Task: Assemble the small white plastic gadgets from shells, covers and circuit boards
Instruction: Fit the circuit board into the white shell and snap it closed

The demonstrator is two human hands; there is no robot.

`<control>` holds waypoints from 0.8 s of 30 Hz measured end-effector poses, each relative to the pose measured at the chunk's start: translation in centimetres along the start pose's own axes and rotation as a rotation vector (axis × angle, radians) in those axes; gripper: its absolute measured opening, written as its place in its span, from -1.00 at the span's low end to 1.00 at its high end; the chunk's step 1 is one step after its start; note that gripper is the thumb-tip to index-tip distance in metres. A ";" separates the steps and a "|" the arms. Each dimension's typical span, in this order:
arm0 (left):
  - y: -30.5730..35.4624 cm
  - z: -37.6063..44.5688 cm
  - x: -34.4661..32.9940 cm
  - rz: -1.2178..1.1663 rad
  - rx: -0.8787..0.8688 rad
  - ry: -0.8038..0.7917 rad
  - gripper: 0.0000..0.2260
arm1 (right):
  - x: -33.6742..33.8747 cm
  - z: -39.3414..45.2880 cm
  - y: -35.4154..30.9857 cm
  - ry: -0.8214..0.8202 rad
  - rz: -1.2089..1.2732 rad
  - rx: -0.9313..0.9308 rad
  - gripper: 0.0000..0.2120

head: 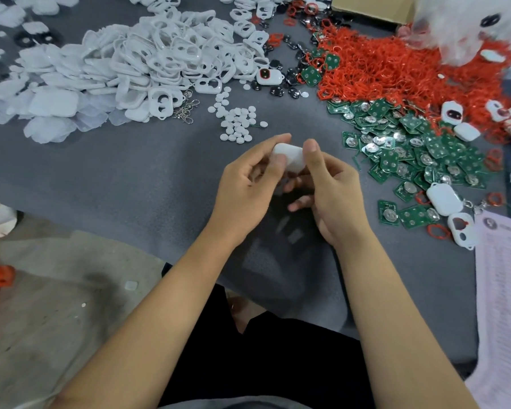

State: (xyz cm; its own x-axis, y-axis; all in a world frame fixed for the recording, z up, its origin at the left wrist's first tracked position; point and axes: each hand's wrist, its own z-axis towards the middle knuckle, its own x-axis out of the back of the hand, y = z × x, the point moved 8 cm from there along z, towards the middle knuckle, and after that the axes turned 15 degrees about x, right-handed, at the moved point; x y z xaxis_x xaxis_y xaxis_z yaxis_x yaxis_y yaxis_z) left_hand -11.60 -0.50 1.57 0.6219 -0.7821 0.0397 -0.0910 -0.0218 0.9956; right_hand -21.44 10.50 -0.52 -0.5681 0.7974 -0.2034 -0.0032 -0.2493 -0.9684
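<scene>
A small white plastic gadget (292, 160) is held above the grey cloth between both hands. My left hand (248, 184) grips its left end with thumb and curled fingers. My right hand (328, 184) pinches its right side, thumb on top. Most of the gadget is hidden by the fingers. A big heap of white shells and covers (136, 60) lies at the back left. Green circuit boards (410, 143) are piled at the right. Small white round buttons (236, 122) sit just beyond my hands.
A mound of red rubber rings (396, 69) fills the back right, by a cardboard box (372, 7). Finished white gadgets (444, 199) lie at the right, near a printed paper sheet (505, 290). Black pads (278, 90) and metal clasps (186, 109) are scattered mid-table.
</scene>
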 end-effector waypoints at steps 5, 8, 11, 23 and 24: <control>-0.5 0.5 0.4 -0.056 0.060 0.033 -0.78 | 0.3 -0.2 0.3 0.010 0.226 -0.040 -0.77; -0.9 0.8 0.5 0.010 0.064 0.080 -0.77 | 0.3 -0.3 0.0 0.015 0.220 0.025 -0.69; -0.9 0.7 0.7 0.037 0.049 0.127 -0.81 | 0.2 -0.3 -0.1 0.027 0.137 0.079 -0.74; -0.6 0.2 0.4 0.057 0.031 0.067 -0.86 | 0.0 -0.4 -0.2 0.008 0.081 0.083 -0.75; -0.7 0.2 0.3 0.068 0.037 0.055 -0.86 | 0.0 -0.3 -0.3 0.012 0.066 0.092 -0.78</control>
State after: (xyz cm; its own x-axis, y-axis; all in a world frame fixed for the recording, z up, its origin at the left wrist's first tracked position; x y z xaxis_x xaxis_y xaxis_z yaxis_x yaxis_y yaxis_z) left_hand -11.53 -0.82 0.88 0.6552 -0.7470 0.1125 -0.1625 0.0060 0.9867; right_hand -21.19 10.78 -0.26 -0.5593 0.7842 -0.2686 -0.0418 -0.3503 -0.9357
